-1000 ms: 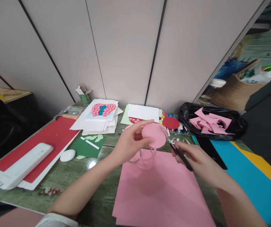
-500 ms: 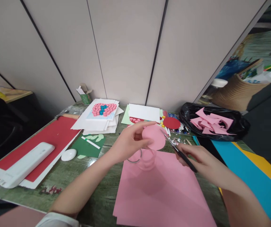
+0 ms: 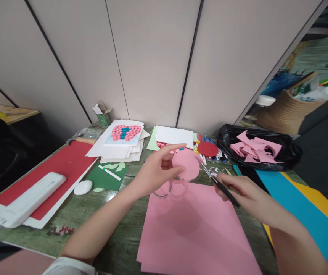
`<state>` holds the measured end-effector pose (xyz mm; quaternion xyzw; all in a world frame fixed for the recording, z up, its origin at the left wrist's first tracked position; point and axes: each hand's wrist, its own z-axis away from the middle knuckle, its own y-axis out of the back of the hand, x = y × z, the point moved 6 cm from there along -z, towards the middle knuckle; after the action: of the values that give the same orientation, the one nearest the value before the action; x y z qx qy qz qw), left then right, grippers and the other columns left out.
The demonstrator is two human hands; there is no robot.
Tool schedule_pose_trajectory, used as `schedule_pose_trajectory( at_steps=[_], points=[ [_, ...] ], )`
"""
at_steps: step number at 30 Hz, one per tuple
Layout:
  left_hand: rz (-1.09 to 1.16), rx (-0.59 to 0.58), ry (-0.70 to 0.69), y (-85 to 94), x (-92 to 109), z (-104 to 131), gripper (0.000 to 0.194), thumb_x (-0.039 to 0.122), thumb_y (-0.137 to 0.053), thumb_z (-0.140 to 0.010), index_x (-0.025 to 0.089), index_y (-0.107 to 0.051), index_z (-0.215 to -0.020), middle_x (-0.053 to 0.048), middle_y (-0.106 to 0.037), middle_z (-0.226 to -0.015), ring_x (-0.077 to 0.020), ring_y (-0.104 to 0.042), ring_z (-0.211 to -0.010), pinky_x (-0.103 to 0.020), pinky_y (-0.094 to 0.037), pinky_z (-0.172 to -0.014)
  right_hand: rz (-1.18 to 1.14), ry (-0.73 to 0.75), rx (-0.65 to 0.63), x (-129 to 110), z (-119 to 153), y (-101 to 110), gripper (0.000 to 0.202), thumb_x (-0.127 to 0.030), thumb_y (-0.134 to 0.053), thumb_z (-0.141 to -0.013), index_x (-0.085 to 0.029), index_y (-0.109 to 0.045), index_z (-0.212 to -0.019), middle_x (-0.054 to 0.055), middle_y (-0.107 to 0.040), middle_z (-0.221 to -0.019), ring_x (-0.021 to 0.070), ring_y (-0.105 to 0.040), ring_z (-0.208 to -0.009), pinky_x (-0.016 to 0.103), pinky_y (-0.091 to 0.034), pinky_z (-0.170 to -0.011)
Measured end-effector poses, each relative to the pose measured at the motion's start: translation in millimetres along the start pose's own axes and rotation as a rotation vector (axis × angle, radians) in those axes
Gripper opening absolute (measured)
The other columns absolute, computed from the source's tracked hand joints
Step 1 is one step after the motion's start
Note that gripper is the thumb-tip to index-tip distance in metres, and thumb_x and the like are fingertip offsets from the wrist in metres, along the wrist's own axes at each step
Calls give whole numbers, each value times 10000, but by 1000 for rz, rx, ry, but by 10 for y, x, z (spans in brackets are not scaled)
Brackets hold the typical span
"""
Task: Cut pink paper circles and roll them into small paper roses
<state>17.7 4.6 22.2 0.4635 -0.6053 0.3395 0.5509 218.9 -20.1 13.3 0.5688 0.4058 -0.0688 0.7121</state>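
A round piece of pink paper (image 3: 187, 165) is pinched at its left side between the thumb and fingers of my left hand (image 3: 159, 164). My right hand (image 3: 234, 187) grips black-handled scissors (image 3: 220, 186), whose blades point up and left at the circle's right edge. A thin pink strip curls off the upper right of the circle, by the blade tips. Below the hands lie large pink sheets (image 3: 198, 233). On them, just under the circle, stands a clear round container (image 3: 178, 190), partly hidden, beside a thin dark ring (image 3: 162, 193).
Pink offcuts (image 3: 255, 149) fill a black plastic bag (image 3: 227, 133) at the right. Blue paper (image 3: 295, 206) lies below it. Further left are a heart picture (image 3: 124, 147) on white sheets, green paper (image 3: 109, 183), a white mouse (image 3: 83, 187) and a white power strip (image 3: 32, 198).
The pink circle has turned and shifted slightly in my left hand. A strip now hangs at its upper right edge. The scissors have moved slightly away, to the right.
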Motion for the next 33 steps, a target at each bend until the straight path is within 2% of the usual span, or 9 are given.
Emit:
schedule_pose_trajectory(
  at_steps=[4,11,16,19,25,33],
  points=[
    [12,41,-29,28,27,1,467,209,-608,-763,268,-525,-1218,29,-497,-669,-95,-495,-605,-239,-524,-552,-13,9,7,0,2,22,263,-325,-427,-879,-197,-470,-654,-7,-535,-610,139,-467,-587,246,-367,-551],
    [22,50,-49,39,41,1,423,192,-625,-751,251,-576,-1167,56,-395,-605,-64,-428,-554,-170,-420,-479,-37,-4,16,14,6,32,262,-314,-443,-865,-201,-455,-629,-12,-533,-598,137,-465,-575,248,-366,-545],
    [34,32,-5,15,10,1,437,174,-614,-743,256,-578,-1170,40,-438,-632,-85,-476,-599,-173,-445,-475,-77,-30,19,30,-1,0,248,-311,-476,-843,-198,-462,-623,-17,-526,-585,132,-460,-563,241,-360,-525],
    [11,7,-2,-12,-4,2,433,160,-615,-740,262,-585,-1160,40,-452,-645,-70,-453,-579,-163,-427,-471,-89,-53,10,43,-8,-25,218,-303,-479,-845,-196,-488,-656,-15,-532,-602,132,-457,-570,237,-353,-517],
    [-3,-36,9,-62,-18,12,444,166,-601,-748,258,-571,-1181,40,-438,-664,-79,-472,-594,-198,-456,-512,-95,-51,-9,45,-23,-53,151,-301,-493,-839,-197,-548,-744,-12,-537,-626,145,-475,-616,240,-366,-538],
    [-3,-68,3,-59,-26,21,439,188,-593,-751,249,-570,-1185,35,-452,-684,-87,-475,-613,-255,-526,-580,-56,-39,4,16,-7,-40,167,-303,-487,-842,-198,-535,-720,-10,-553,-633,146,-485,-605,238,-359,-520]
  ],
)
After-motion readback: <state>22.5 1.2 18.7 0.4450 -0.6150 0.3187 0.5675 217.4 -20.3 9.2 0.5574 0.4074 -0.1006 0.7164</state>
